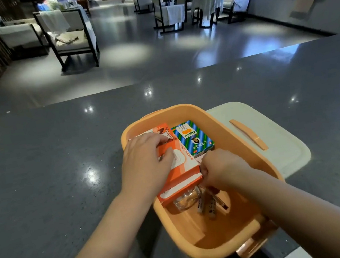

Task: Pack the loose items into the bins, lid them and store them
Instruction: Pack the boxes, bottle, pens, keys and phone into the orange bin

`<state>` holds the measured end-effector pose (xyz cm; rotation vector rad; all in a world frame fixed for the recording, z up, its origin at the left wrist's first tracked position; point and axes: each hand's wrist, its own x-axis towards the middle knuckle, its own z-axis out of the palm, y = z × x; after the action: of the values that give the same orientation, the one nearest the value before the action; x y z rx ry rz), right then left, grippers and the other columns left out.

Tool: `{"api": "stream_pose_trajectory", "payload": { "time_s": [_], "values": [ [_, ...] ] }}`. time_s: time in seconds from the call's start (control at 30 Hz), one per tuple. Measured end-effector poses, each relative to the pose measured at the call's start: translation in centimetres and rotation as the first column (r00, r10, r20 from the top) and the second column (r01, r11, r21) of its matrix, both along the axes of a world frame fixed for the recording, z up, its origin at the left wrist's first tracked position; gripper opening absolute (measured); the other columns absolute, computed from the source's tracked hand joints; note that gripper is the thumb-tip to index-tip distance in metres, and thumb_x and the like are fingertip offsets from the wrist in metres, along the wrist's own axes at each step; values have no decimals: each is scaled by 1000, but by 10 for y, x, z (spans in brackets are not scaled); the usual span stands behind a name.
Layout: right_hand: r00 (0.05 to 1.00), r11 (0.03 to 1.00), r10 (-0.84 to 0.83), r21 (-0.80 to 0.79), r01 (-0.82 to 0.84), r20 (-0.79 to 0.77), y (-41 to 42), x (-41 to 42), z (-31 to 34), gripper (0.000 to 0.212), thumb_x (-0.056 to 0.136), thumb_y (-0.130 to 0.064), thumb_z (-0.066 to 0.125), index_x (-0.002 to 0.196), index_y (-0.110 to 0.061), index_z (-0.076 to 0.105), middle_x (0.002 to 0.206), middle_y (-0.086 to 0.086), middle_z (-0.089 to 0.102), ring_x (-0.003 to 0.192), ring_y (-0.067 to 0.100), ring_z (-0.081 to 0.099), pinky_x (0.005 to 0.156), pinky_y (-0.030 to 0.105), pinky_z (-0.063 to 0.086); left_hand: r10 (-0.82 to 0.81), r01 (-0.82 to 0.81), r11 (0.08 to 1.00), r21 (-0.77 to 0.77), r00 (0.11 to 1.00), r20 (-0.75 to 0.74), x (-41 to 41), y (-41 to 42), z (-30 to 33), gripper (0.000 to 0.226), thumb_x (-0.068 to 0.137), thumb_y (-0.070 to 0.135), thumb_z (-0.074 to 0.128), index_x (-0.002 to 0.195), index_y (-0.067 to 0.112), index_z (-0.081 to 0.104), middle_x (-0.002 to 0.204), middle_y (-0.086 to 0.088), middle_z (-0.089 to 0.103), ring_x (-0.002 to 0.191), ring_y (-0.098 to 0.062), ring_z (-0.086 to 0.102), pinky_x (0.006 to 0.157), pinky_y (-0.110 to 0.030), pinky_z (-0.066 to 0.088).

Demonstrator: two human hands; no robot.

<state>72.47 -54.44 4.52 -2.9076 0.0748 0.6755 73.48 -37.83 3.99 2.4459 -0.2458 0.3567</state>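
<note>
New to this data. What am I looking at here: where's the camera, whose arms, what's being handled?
One picture, from a wide-angle camera worn on a person's head, looking forward and down. No robot: the arms are the wearer's own. On a dark grey counter stands an orange bin; its white lid lies beside it. The left hand rests on an orange and white box, while the right hand has a grip on the box's corner. A green striped box and small packets are already in the bin.

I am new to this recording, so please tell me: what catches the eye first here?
An orange bin on the grey counter, with both hands inside: the left hand rests on an orange-white box, the right hand beside it. A cream lid lies right of the bin.
</note>
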Motion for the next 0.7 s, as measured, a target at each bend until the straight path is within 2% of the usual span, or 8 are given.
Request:
{"api": "stream_pose_trajectory", "payload": {
  "time_s": [0.1, 0.2, 0.27, 0.37, 0.47, 0.6, 0.7],
  "values": [
    [996, 996, -49, 76, 43, 78, -1, 1, 1, 9, 91, -26, 58, 85, -20, 63, 83, -2, 67, 76, 10, 64, 62, 25, 54, 15, -15, 999, -51, 1000, 3, 0, 1, -1, 27, 87, 39, 58, 113, 32, 62, 118, 14, 60, 112, -4, 49, 101, -36, 40],
    [994, 989, -84, 130, 75, 67, -5, -3, 3, 22, 90, -20, 57, 70, -26, 61, 80, -4, 69, 75, 8, 65, 56, 21, 50, 17, -17, 996, -89, 1000, 0, -2, 1, -2, 24, 88, 38, 58, 111, 32, 62, 116, 16, 60, 110, -3, 50, 100, -38, 44],
    [993, 989, -75, 132, 63, 89, -6, -5, 5, 23, 90, -21, 58, 68, -28, 60, 81, -7, 67, 76, 8, 63, 59, 21, 53, 12, -12, 997, -82, 1000, 2, -4, 3, -3, 23, 88, 39, 58, 110, 34, 62, 116, 17, 60, 109, -1, 49, 100, -35, 43],
    [987, 989, -67, 143, 46, 147, -7, -9, 11, 9, 91, -30, 60, 91, -30, 69, 88, -11, 67, 82, 6, 62, 71, 24, 57, -3, 4, 998, -64, 1000, 6, -12, 9, -5, 23, 88, 41, 57, 110, 36, 61, 117, 19, 59, 111, 0, 47, 101, -34, 39],
    [967, 990, -71, 135, 39, 244, -6, -13, 25, 20, 90, -36, 60, 107, -31, 68, 95, -14, 68, 86, 3, 62, 75, 26, 56, -12, 12, 999, -39, 1000, 16, -18, 21, -3, 25, 87, 42, 56, 111, 37, 60, 120, 21, 55, 114, 1, 43, 102, -34, 37],
    [923, 995, -39, 96, 2, 384, 6, -20, 56, 22, 88, -33, 61, 110, -31, 67, 100, -14, 69, 84, 4, 59, 66, 21, 49, 10, -7, 999, -54, 999, 52, -24, 55, 7, 22, 86, 38, 59, 108, 36, 62, 120, 20, 53, 110, 6, 37, 96, -25, 32],
    [845, 983, -4, 156, -94, 535, 40, -22, 81, 20, 88, -37, 60, 107, -37, 66, 97, -18, 68, 80, 3, 59, 64, 24, 45, 102, -95, 988, -124, 993, 56, -35, 101, 14, 21, 83, 30, 63, 103, 29, 66, 116, 15, 56, 111, -4, 45, 96, -26, 35]
  ]
}}
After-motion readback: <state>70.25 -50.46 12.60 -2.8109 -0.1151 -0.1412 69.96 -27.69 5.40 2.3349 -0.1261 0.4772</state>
